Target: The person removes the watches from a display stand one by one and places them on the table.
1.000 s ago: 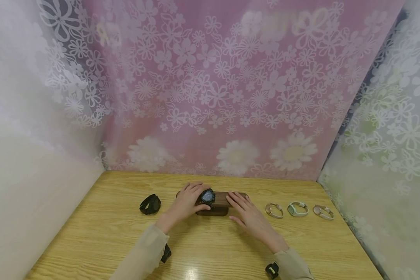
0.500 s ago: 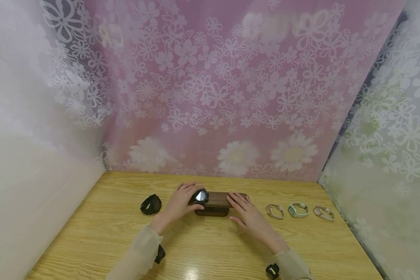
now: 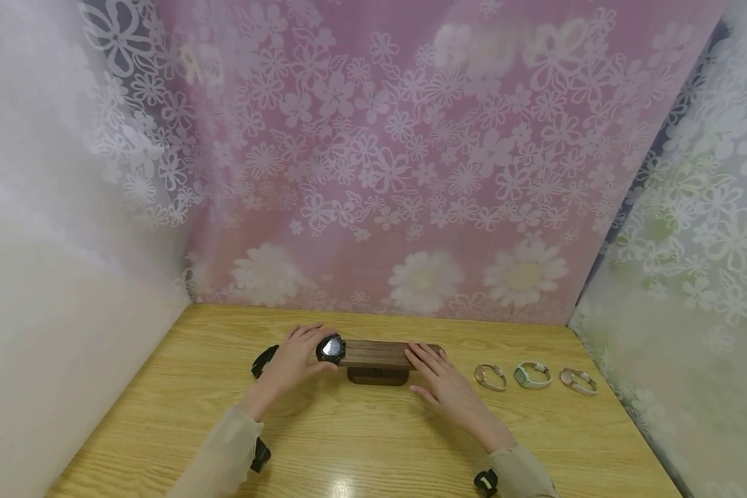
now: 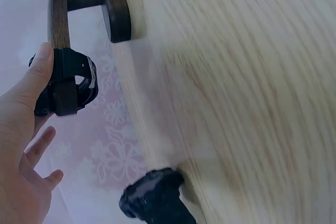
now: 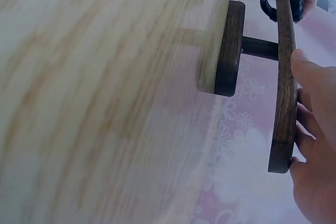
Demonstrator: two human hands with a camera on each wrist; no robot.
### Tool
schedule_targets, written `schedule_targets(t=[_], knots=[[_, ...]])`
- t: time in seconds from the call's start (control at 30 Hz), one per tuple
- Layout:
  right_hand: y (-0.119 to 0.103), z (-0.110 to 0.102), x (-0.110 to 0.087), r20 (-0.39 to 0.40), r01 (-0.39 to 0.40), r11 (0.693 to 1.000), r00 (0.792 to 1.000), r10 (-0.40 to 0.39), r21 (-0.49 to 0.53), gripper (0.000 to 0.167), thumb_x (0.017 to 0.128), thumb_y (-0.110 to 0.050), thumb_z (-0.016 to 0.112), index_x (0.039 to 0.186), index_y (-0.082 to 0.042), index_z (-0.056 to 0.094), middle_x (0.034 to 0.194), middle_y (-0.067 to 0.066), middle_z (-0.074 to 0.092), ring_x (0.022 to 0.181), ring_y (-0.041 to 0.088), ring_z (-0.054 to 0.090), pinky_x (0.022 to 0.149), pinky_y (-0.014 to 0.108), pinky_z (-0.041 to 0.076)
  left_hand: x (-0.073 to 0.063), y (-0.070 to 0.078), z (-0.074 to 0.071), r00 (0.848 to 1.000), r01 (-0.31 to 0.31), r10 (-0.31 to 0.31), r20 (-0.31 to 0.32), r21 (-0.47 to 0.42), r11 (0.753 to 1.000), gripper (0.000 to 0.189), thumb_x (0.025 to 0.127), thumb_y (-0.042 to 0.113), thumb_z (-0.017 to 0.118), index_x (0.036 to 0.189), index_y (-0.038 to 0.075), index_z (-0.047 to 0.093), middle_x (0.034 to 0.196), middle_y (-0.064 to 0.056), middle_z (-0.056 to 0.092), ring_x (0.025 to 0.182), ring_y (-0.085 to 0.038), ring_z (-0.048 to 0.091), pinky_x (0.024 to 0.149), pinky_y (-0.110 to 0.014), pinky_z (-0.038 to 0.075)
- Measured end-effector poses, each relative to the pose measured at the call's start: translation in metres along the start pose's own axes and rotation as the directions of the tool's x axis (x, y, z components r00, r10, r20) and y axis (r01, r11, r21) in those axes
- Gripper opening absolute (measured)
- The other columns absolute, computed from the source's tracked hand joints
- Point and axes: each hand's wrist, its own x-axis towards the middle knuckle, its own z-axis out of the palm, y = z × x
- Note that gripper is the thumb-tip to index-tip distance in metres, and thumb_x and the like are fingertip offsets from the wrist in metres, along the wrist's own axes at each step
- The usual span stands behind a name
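Note:
A dark wooden watch stand [image 3: 380, 353] has a horizontal bar on a short post and a flat base. My left hand [image 3: 291, 363] pinches a black watch [image 3: 331, 348] at the bar's left end. In the left wrist view, the watch strap [image 4: 73, 62] loops round the bar, whose end shows through it. My right hand [image 3: 445, 387] rests with extended fingers over the bar's right part; the right wrist view shows its thumb [image 5: 302, 61] at the bar's edge. Behind my left hand, a second black watch [image 3: 263, 361] on the table is partly hidden.
To the right of the stand, a thin gold-toned watch [image 3: 490, 377], a pale green watch [image 3: 532, 375] and a pink-faced watch [image 3: 577, 381] lie in a row on the wooden table [image 3: 373, 443]. A pink floral curtain [image 3: 373, 173] hangs behind.
My left hand has slid the black watch leftward along the bar to its left end, exposing more wood. My right hand has stayed on the bar.

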Motion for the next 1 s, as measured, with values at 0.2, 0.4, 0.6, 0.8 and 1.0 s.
schedule_targets(t=[0.2,0.4,0.6,0.8,1.0], knots=[[0.000,0.001,0.000,-0.012,0.009,1.000,1.000,-0.009,-0.002,0.070,0.096,-0.025,0.072,0.155,-0.005,0.041,0.163,0.011,0.035,0.149,0.033,0.033,0.118,0.056,0.031,-0.008,-0.011,-0.008,0.999,0.021,-0.021,-0.027,-0.001,1.000,0.070,0.078,0.033,0.087,0.140,0.014,0.060,0.140,-0.012,0.062,0.137,-0.037,0.049,0.118,-0.063,0.027],[0.000,0.000,0.000,-0.009,0.006,1.000,1.000,-0.006,0.000,0.070,0.095,-0.025,0.072,0.155,-0.005,0.041,0.163,0.012,0.034,0.149,0.034,0.033,0.118,0.057,0.030,-0.011,-0.017,-0.014,0.997,-0.011,0.012,-0.073,0.019,1.000,0.071,0.076,0.032,0.090,0.138,0.012,0.061,0.137,-0.012,0.064,0.134,-0.039,0.051,0.115,-0.065,0.030],[0.000,0.001,0.000,-0.019,0.008,1.000,1.000,-0.008,-0.001,0.070,0.094,-0.024,0.073,0.154,-0.005,0.042,0.162,0.012,0.036,0.147,0.035,0.035,0.117,0.057,0.031,-0.012,-0.020,-0.019,0.996,-0.011,0.012,-0.086,0.006,1.000,0.071,0.076,0.031,0.089,0.138,0.012,0.061,0.138,-0.012,0.063,0.134,-0.039,0.051,0.114,-0.066,0.031],[-0.001,0.000,0.000,-0.017,0.005,1.000,1.000,-0.005,-0.002,0.069,0.095,-0.026,0.072,0.154,-0.004,0.043,0.161,0.013,0.037,0.147,0.035,0.036,0.118,0.057,0.031,-0.015,-0.026,-0.029,0.990,-0.029,0.034,-0.140,0.043,0.999,0.071,0.073,0.028,0.090,0.136,0.010,0.063,0.133,-0.014,0.066,0.130,-0.040,0.054,0.111,-0.068,0.034],[-0.002,-0.003,0.001,0.013,-0.014,1.000,1.000,0.014,0.016,0.070,0.096,-0.026,0.071,0.156,-0.005,0.040,0.163,0.011,0.034,0.148,0.036,0.035,0.119,0.057,0.029,-0.021,-0.039,-0.043,0.984,-0.024,0.040,-0.176,0.095,0.995,0.072,0.072,0.029,0.090,0.135,0.009,0.063,0.131,-0.017,0.066,0.128,-0.041,0.055,0.108,-0.067,0.037]])
